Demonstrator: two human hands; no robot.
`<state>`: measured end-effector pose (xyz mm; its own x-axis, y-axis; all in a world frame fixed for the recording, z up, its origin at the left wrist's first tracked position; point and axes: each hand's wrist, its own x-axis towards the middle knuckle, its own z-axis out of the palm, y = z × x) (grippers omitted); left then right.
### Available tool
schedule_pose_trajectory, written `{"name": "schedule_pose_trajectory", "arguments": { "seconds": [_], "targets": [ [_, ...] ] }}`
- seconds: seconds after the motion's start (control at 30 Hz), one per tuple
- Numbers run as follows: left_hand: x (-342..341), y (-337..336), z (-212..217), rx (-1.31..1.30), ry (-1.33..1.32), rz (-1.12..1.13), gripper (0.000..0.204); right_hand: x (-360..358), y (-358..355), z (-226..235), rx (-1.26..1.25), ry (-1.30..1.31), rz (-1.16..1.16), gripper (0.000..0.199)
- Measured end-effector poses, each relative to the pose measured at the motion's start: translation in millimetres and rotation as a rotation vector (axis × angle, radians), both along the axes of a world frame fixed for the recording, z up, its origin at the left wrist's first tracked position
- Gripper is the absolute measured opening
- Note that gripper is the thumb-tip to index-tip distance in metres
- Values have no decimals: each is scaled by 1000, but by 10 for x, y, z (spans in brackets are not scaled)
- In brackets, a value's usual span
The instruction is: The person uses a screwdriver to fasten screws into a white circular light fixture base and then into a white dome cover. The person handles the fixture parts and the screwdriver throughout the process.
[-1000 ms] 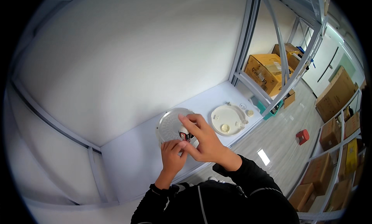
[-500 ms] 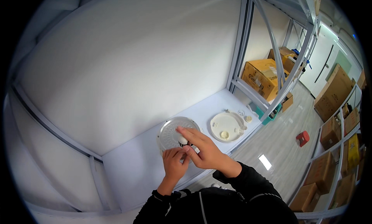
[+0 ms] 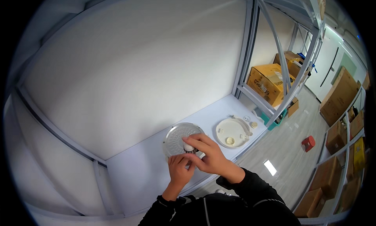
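Observation:
A round silvery plate [image 3: 172, 139] with a patterned middle and a pale rim lies on the white table. Over its near part is a small white rounded piece [image 3: 188, 147] with a darker lower end. My right hand [image 3: 210, 157] closes round this piece, forefinger on its top and thumb low at its near side. My left hand [image 3: 180, 172] is at the near edge of the plate, fingers bent and pressed together beside my right thumb. What the left fingertips hold, if anything, is hidden.
To the right on the table [image 3: 131, 175] lies a shallow white round housing [image 3: 231, 128] with a cream ring [image 3: 230, 141] in it. Small white parts and another cream ring [image 3: 253, 125] sit beyond it. Metal posts frame the table; cardboard boxes [image 3: 270, 83] and a red stool [image 3: 308, 144] stand farther right.
My right fingers have bent down onto the white piece; before, they were stretched out over it. The left hand stays close beside it. The whole view has shifted slightly.

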<state>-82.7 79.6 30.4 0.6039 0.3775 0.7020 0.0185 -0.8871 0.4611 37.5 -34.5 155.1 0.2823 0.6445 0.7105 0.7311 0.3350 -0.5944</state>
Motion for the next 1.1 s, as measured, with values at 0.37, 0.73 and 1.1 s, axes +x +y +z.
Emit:
{"name": "schedule_pose_trajectory", "arguments": {
  "seconds": [0.37,0.73,1.1],
  "targets": [
    [-10,20,-28,1,1,-7,21,-39,50,19,57,30,-21,61],
    [6,28,-64,6,-8,-9,22,-55,56,-18,105,26,-25,61],
    [-5,20,-77,-2,-22,-7,21,-85,27,43,149,-7,-67,56]
  ]
}}
